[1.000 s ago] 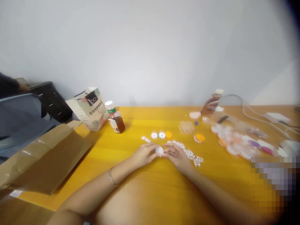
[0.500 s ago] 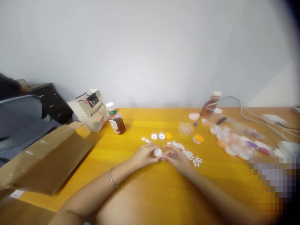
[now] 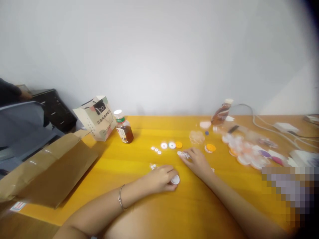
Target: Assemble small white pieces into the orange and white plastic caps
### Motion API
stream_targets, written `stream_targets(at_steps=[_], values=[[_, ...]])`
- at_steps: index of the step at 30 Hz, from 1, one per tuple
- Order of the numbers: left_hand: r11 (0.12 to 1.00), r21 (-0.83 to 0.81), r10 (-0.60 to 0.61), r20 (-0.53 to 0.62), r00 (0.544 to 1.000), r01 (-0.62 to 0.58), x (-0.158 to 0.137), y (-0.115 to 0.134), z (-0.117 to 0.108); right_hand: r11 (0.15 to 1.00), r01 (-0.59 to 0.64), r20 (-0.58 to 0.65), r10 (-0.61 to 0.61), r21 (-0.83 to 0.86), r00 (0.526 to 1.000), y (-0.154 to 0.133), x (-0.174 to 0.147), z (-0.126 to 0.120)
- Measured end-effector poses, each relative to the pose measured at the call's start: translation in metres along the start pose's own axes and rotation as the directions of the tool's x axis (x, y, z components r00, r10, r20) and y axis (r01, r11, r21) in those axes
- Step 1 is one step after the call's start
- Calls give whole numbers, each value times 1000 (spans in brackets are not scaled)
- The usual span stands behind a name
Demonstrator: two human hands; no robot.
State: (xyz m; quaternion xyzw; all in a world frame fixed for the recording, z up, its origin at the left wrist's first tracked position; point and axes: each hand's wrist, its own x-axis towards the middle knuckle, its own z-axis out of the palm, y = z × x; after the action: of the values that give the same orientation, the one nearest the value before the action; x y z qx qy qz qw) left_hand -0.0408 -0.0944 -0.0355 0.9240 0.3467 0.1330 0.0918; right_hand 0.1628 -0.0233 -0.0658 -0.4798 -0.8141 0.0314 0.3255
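Note:
My left hand [image 3: 161, 179] is closed around a small white round cap [image 3: 175, 179] just above the table. My right hand [image 3: 198, 161] rests further back, thumb and index finger apart, touching a strip of white lacy cut-outs [image 3: 184, 154] lying on the table. Most of that strip is hidden under the hand. Small white pieces [image 3: 153, 166] lie just behind my left wrist, with little white discs [image 3: 156, 150] beyond them. Two white rings [image 3: 164, 145] and an orange disc [image 3: 178, 144] form a row behind both hands.
A capped bottle of brown liquid [image 3: 124, 129] and a paper bag [image 3: 97, 119] stand back left, near a cardboard box [image 3: 50, 169]. At right lie an orange lid [image 3: 210, 147], a clear flower-shaped piece [image 3: 196, 136], clustered round containers [image 3: 241, 149], another bottle [image 3: 221, 113] and cables [image 3: 254, 116].
My hands have come apart. The left has drawn back toward me with the white cap, uncovering small white pieces; the right has let go of it and moved right onto the lacy strip.

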Motion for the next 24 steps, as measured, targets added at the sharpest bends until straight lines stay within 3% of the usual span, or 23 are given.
stream_targets(at_steps=[7, 12, 15, 19, 24], values=[[998, -30, 50, -14, 999, -50, 1, 3, 3, 980, 19, 32, -26, 200, 999, -19, -3, 8], [995, -76, 69, -26, 997, -71, 0, 4, 5, 926, -101, -55, 129, 363, 990, -21, 5, -8], [993, -91, 77, -21, 997, -78, 0, 4, 1, 939, -189, -45, 210, 286, 977, -9, 13, -29], [998, -64, -6, -95, 995, 0, 4, -3, -6, 971, -236, 92, 231, 45, 969, 13, 19, -55], [991, 2, -128, -195, 972, 131, 10, -26, -5, 976, -216, 250, 204, 22, 947, 16, 13, -54]])
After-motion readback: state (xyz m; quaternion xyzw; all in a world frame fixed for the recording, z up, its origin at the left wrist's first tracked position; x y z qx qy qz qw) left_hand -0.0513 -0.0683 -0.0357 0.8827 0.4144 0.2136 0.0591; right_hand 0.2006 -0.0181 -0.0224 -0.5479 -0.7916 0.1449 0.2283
